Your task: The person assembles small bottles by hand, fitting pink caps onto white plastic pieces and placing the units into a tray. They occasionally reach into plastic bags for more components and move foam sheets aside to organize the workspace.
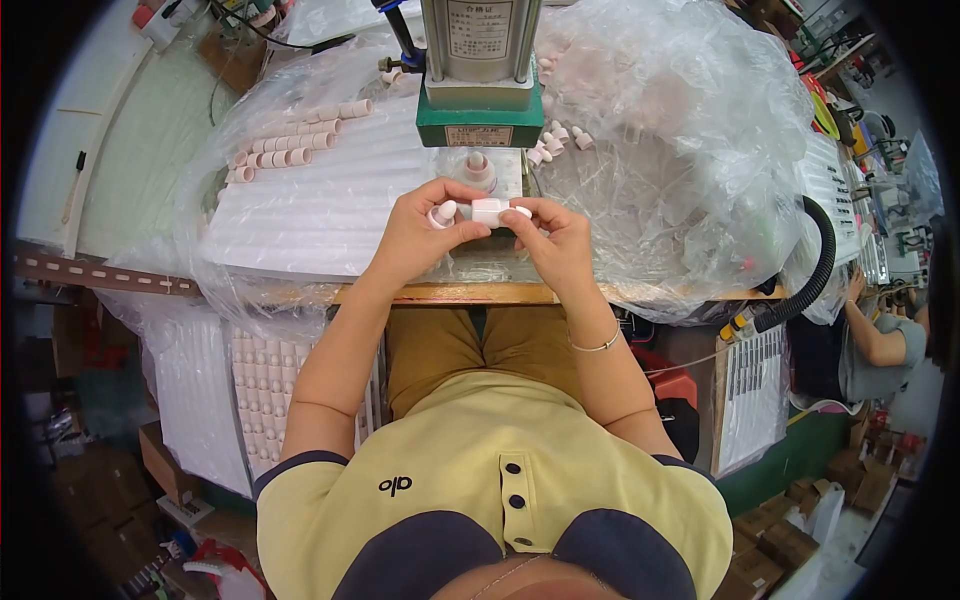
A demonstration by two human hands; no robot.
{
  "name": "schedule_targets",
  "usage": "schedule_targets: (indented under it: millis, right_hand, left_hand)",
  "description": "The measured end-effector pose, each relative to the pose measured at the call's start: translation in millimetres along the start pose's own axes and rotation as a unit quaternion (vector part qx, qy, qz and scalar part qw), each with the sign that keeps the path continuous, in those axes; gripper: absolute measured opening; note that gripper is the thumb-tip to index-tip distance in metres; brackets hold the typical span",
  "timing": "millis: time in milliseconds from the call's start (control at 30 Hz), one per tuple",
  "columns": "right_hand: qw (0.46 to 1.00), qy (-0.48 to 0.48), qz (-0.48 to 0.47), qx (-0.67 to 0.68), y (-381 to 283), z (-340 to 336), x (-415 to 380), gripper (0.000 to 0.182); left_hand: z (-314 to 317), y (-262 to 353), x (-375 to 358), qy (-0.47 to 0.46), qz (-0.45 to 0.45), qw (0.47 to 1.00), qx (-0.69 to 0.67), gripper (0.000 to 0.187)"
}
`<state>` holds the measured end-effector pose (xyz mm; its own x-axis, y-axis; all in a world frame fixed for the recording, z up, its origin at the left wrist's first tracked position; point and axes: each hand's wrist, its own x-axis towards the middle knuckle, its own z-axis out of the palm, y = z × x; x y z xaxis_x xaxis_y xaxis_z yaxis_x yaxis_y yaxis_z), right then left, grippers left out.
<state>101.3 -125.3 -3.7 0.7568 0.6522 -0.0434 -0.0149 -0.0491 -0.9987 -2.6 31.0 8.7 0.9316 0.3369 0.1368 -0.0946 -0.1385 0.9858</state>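
Note:
My left hand [423,226] is closed around a pale pink dropper cap [443,214] with a white rubber bulb. Between both hands is a small white block-like piece [488,208]; the left fingertips reach its side. My right hand [551,235] pinches the other end of this piece, where a white rounded tip shows. Just beyond the hands, a pink collar [478,163] stands upright in a round holder [478,180] under the press [480,115]. The undersides of the held parts are hidden by my fingers.
Pink collars [290,142] lie in rows on white foam sheeting [300,220] at left. Several dropper caps [552,142] lie right of the press. Crumpled clear plastic [680,130] covers the right side. A black hose [815,270] curves at right, with another person [880,345] beyond.

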Motion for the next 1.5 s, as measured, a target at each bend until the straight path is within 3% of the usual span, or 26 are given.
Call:
schedule_targets:
  millis: [67, 100, 167, 200, 267, 400, 600, 633, 667, 733, 800, 867, 933, 967, 1000, 1067, 1100, 1200, 1233, 1267, 1300, 1333, 1367, 1400, 1433, 1500]
  right_hand:
    - [0.973, 0.009, -0.213, -0.092, 0.5, 0.7, 0.3, 0.018]
    - [0.973, 0.008, -0.211, -0.092, -0.7, 0.7, 0.0, 0.018]
    - [0.905, 0.025, -0.349, -0.243, -6.7, -1.1, 0.6, 0.022]
    - [0.905, 0.025, -0.348, -0.243, -7.7, -1.3, 1.4, 0.022]
    - [0.839, 0.036, -0.449, -0.306, -9.1, -1.6, 2.8, 0.025]
    - [0.821, 0.01, -0.46, -0.339, -8.4, -8.8, 0.8, 0.026]
    - [0.933, 0.002, -0.325, -0.158, -2.2, -10.1, 5.7, 0.029]
    - [0.951, 0.036, -0.28, -0.129, -1.5, -11.1, 8.8, 0.028]
    - [0.965, 0.068, -0.234, -0.098, -0.5, -10.7, 12.9, 0.028]
    - [0.962, 0.071, -0.224, -0.142, 2.7, -8.3, 28.6, 0.028]
    - [0.955, 0.075, -0.219, -0.184, 7.5, -3.9, 48.5, 0.028]
    - [0.932, 0.08, -0.264, -0.237, 12.6, 6.6, 67.7, 0.022]
    - [0.935, 0.059, -0.247, -0.249, 9.2, 14.8, 76.2, 0.021]
    - [0.916, 0.049, -0.253, -0.309, 13.9, 19.3, 81.2, 0.02]
    - [0.893, 0.037, -0.258, -0.367, 16.4, 23.6, 84.9, 0.02]
    - [0.899, -0.008, -0.226, -0.375, 8.0, 25.0, 88.1, 0.023]
    - [0.903, -0.022, -0.216, -0.371, 5.7, 22.6, 87.8, 0.025]
    - [0.92, -0.007, -0.255, -0.296, 2.9, 1.4, 84.2, 0.036]
    - [0.936, 0.001, -0.244, -0.254, 8.6, -11.9, 89.6, 0.039]
    - [0.917, 0.036, -0.22, -0.332, 14.3, -31.3, 100.1, 0.039]
    - [0.89, 0.073, -0.192, -0.407, 22.9, -51.5, 111.2, 0.038]
    - [0.858, 0.118, -0.204, -0.456, 36.0, -69.2, 122.3, 0.036]
    - [0.822, 0.165, -0.214, -0.502, 50.0, -81.9, 132.1, 0.034]
    - [0.821, 0.165, -0.213, -0.503, 61.6, -88.6, 140.5, 0.034]
    - [0.83, 0.153, -0.163, -0.511, 69.9, -92.5, 146.9, 0.032]
    - [0.836, 0.142, -0.111, -0.519, 80.4, -96.0, 154.2, 0.03]
  left_hand:
    - [-2.4, 0.1, 0.1, 0.003, -0.095, 0.994, -0.054, 0.016]
    - [-5.2, -5.4, 0.6, 0.004, -0.096, 0.994, -0.054, 0.016]
    - [-11.3, -20.2, 4.3, -0.041, -0.171, 0.966, -0.19, 0.02]
    - [-12.0, -20.5, 4.5, -0.041, -0.172, 0.965, -0.191, 0.02]
    - [-13.0, -20.6, 4.9, -0.078, -0.228, 0.935, -0.261, 0.024]
    - [-14.5, -23.6, 3.4, -0.098, -0.207, 0.95, -0.214, 0.023]
    - [4.9, -5.0, 11.3, -0.016, -0.082, 0.996, -0.015, 0.022]
    - [7.6, -5.8, 19.5, 0.114, 0.018, 0.986, 0.121, 0.023]
    - [7.0, -7.7, 27.7, 0.24, 0.117, 0.931, 0.25, 0.025]
    - [0.7, -20.8, 44.1, 0.202, 0.102, 0.956, 0.188, 0.03]
    - [-4.5, -38.0, 59.7, 0.126, -0.095, 0.984, 0.088, 0.029]
    - [-13.5, -52.0, 63.5, 0.14, -0.045, 0.987, 0.065, 0.024]
    - [-29.5, -57.2, 61.9, 0.246, -0.056, 0.919, -0.301, 0.018]
    - [-42.2, -57.4, 58.1, 0.221, -0.034, 0.876, -0.427, 0.015]
    - [-56.2, -59.6, 54.2, 0.225, -0.032, 0.876, -0.426, 0.015]
    - [-84.6, -64.9, 45.1, 0.23, -0.079, 0.749, -0.617, 0.016]
    - [-95.8, -65.2, 38.7, 0.239, -0.076, 0.72, -0.647, 0.02]
    - [-135.5, -62.0, 17.9, 0.182, -0.04, 0.732, -0.655, 0.023]
    - [-146.4, -56.4, 14.4, 0.197, -0.041, 0.782, -0.59, 0.026]
    - [-158.7, -54.1, 12.2, 0.203, -0.036, 0.781, -0.59, 0.026]
    - [-172.4, -53.6, 11.9, 0.247, -0.067, 0.892, -0.372, 0.027]
    - [-186.5, -54.5, 12.7, 0.274, -0.096, 0.948, -0.132, 0.029]
    - [-202.3, -56.7, 14.3, 0.275, -0.097, 0.947, -0.132, 0.029]
    - [-219.2, -59.7, 17.6, 0.265, -0.073, 0.94, 0.204, 0.032]
    - [-231.5, -61.4, 20.9, 0.225, -0.039, 0.826, 0.516, 0.035]
    - [-245.1, -65.9, 25.3, 0.187, -0.07, 0.794, 0.573, 0.037]
